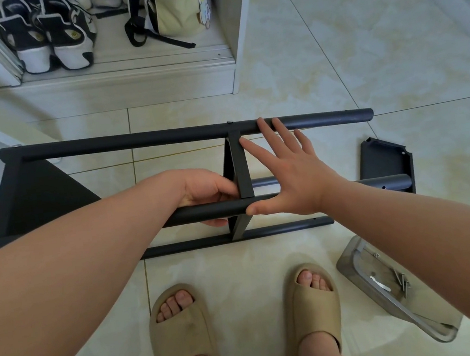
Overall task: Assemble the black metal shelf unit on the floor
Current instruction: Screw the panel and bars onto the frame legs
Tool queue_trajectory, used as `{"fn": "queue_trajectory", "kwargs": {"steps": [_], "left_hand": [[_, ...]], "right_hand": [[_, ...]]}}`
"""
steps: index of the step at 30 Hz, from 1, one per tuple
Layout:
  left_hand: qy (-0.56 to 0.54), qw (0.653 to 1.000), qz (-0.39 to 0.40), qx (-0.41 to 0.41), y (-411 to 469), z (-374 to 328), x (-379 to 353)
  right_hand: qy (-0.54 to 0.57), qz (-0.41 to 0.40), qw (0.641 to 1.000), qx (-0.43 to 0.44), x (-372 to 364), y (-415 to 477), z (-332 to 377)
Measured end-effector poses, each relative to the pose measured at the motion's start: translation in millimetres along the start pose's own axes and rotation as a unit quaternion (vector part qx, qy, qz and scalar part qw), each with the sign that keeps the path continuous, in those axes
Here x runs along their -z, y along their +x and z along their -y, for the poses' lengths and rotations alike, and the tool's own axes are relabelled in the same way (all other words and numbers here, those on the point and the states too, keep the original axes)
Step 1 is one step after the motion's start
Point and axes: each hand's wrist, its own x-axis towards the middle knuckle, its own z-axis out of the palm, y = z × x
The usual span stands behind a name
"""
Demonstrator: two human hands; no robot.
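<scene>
The black metal shelf unit (134,140) lies on its side on the tiled floor, its round poles running left to right. One shelf panel (38,199) is fixed at the left end and a middle panel (239,162) stands edge-on between the poles. My left hand (208,191) grips the near upper pole (202,213) right beside the middle panel. My right hand (290,177) is spread flat, fingers straight and reaching toward the far pole, thumb resting on the near pole. A loose black shelf panel (383,156) lies at the right end.
A clear plastic tray (354,266) with several screws and a small wrench lies at the lower right. My feet in tan slippers (181,329) stand just before the frame. An open closet with shoes (47,35) and a bag (174,4) is behind it.
</scene>
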Motion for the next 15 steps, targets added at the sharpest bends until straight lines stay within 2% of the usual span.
{"fn": "queue_trajectory", "kwargs": {"steps": [15], "left_hand": [[-0.04,0.998,0.032,-0.038,0.8,1.1,2.8]], "right_hand": [[-0.003,0.0,1.0,0.0,-0.2,0.2,0.3]]}}
